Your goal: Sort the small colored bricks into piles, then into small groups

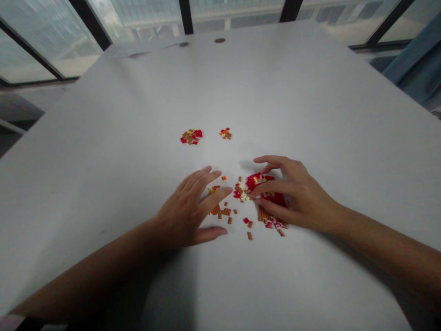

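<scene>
Small toy building bricks in red, brown, orange and cream lie between my hands on the white table. My left hand (193, 207) is spread, palm down, over the left part of them, and its fingers partly hide some orange-brown bricks (215, 209). My right hand (292, 191) hovers with fingers apart over a bigger heap of red bricks (255, 180). Its thumb and a finger reach toward a cluster of cream bricks (243, 194); I cannot make out anything held in them. Loose brown bricks (226, 212) are scattered in the middle.
Beyond my hands, two small brick piles lie apart: a red and brown pile (191, 137) and a smaller orange and brown pile (226, 134). Round flat discs, one brown (219, 40), sit near the table's far edge. Windows stand behind, and blue-grey cloth (416, 59) hangs at the right.
</scene>
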`<state>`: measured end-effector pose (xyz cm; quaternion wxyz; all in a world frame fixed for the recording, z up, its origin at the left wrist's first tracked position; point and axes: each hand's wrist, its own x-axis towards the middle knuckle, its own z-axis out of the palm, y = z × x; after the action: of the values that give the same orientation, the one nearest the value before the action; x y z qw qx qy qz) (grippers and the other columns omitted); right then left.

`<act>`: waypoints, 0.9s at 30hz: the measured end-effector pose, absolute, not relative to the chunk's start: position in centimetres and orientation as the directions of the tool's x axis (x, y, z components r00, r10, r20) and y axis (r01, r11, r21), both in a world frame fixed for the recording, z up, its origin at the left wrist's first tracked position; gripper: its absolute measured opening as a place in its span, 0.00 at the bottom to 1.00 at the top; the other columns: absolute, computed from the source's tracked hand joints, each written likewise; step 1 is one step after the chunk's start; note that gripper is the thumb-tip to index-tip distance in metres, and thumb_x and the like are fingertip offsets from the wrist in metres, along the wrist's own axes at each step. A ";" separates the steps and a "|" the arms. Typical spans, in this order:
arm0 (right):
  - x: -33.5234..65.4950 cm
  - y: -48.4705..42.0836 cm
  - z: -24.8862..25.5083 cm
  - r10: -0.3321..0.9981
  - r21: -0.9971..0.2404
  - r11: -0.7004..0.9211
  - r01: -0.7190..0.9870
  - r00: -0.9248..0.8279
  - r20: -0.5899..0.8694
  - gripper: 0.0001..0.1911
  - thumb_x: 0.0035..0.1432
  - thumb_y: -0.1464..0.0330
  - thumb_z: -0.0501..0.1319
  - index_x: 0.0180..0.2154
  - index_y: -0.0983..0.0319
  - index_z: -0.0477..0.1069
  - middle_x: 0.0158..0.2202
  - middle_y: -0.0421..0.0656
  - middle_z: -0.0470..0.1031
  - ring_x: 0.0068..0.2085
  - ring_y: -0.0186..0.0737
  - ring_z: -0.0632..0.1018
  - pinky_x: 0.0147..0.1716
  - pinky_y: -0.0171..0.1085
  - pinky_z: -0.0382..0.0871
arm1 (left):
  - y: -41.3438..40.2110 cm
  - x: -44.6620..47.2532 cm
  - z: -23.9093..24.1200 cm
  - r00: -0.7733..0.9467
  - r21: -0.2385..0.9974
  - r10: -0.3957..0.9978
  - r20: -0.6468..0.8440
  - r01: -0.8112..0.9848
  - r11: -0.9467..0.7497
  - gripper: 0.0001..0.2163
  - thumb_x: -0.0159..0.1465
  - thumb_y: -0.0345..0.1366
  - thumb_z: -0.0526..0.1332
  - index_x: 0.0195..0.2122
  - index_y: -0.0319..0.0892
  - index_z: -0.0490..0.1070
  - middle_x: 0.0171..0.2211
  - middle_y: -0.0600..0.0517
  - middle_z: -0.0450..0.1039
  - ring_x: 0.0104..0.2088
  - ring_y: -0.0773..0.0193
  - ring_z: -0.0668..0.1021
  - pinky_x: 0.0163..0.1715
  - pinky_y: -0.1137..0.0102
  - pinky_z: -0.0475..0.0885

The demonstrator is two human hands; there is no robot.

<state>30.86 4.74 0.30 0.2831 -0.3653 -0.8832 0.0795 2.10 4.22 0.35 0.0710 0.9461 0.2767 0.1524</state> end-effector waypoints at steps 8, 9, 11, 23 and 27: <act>30.7 4.9 0.7 0.709 -0.352 0.705 0.616 -0.589 0.388 0.07 0.59 0.66 0.63 0.38 0.55 0.80 0.60 0.53 0.67 0.51 0.54 0.76 0.50 0.59 0.65 | 4.2 2.2 0.5 0.804 0.204 0.541 0.247 0.503 -0.840 0.31 0.64 0.50 0.63 0.63 0.37 0.61 0.64 0.31 0.57 0.67 0.35 0.59 0.61 0.41 0.63; 30.7 4.9 0.7 0.711 -0.354 0.702 0.618 -0.587 0.386 0.07 0.59 0.65 0.63 0.38 0.55 0.80 0.60 0.52 0.67 0.51 0.53 0.76 0.50 0.59 0.65 | 4.2 2.2 0.5 0.802 0.205 0.543 0.249 0.504 -0.839 0.31 0.64 0.50 0.63 0.63 0.37 0.61 0.64 0.31 0.56 0.67 0.35 0.59 0.61 0.41 0.63; 30.6 4.8 0.6 0.719 -0.363 0.695 0.621 -0.580 0.383 0.07 0.59 0.65 0.63 0.38 0.54 0.80 0.60 0.51 0.67 0.51 0.52 0.76 0.50 0.58 0.65 | 4.2 2.2 0.3 0.798 0.211 0.546 0.257 0.505 -0.837 0.31 0.64 0.50 0.63 0.63 0.37 0.61 0.64 0.31 0.56 0.67 0.36 0.59 0.61 0.41 0.63; 31.8 7.4 1.2 0.815 -0.539 0.573 0.618 -0.358 0.455 0.07 0.60 0.61 0.65 0.38 0.53 0.82 0.57 0.46 0.70 0.45 0.45 0.78 0.48 0.52 0.75 | 4.3 2.1 0.3 0.789 0.265 0.550 0.272 0.489 -0.831 0.31 0.64 0.50 0.64 0.63 0.37 0.62 0.64 0.30 0.58 0.67 0.35 0.60 0.61 0.41 0.62; 31.5 10.8 -0.1 0.841 -0.519 0.506 0.689 -0.259 0.475 0.08 0.59 0.59 0.65 0.37 0.53 0.82 0.53 0.48 0.72 0.43 0.47 0.78 0.49 0.55 0.75 | 4.3 2.2 0.1 0.790 0.254 0.540 0.290 0.481 -0.839 0.31 0.65 0.52 0.62 0.62 0.35 0.64 0.63 0.29 0.59 0.66 0.34 0.61 0.61 0.41 0.63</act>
<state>31.45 10.79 -0.14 0.3662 -0.4862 -0.7866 0.1037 2.15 4.33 0.06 0.0833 0.9423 0.2709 0.1781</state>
